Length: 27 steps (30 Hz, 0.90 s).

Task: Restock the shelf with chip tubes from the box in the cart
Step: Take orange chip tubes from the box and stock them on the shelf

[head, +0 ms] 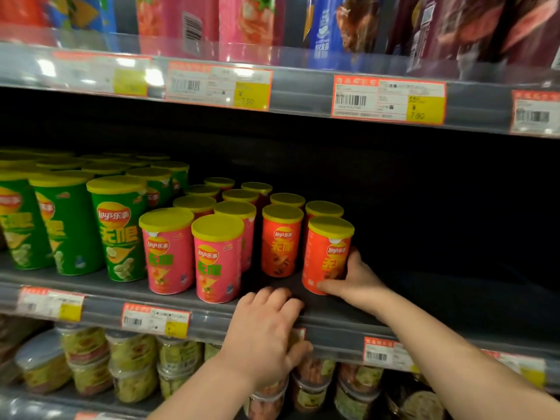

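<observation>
My right hand (353,278) grips an orange chip tube (325,253) with a yellow lid, standing upright at the front right end of the row on the middle shelf (212,324). Another orange tube (279,241) stands just left of it, with more behind. Pink tubes (218,259) and green tubes (118,228) fill the shelf further left. My left hand (266,331) rests over the shelf's front edge, fingers curled on the rail, holding no tube. The box and cart are out of view.
Right of the orange tubes the middle shelf is dark and bare (454,283). Snack bags (251,22) stand on the shelf above, with price labels (389,100) along its rail. Round tubs of snacks (133,365) sit on the shelf below.
</observation>
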Tool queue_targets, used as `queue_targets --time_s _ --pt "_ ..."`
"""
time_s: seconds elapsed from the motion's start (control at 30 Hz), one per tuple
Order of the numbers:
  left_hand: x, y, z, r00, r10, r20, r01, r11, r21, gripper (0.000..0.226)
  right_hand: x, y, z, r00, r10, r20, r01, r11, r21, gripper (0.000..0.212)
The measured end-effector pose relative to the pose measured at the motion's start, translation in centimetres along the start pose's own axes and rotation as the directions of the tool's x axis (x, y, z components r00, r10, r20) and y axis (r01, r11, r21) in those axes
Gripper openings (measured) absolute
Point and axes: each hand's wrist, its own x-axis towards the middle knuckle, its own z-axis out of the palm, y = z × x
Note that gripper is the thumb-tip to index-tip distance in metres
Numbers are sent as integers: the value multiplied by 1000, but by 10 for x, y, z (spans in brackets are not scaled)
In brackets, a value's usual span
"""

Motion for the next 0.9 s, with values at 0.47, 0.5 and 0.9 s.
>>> queue_targets --time_s 0.47,0.5,0.9 --pt "0 2 1 1000 -17 10 17 999 38 53 25 5 1 997 -67 -29 66 997 -50 84" --pt "0 2 1 1000 -18 3 18 999 36 53 26 5 1 997 -70 -25 68 996 -54 84" --pt "2 5 -3 994 -76 75 68 993 98 55 27 15 -5 994 -100 37 106 973 -206 71"
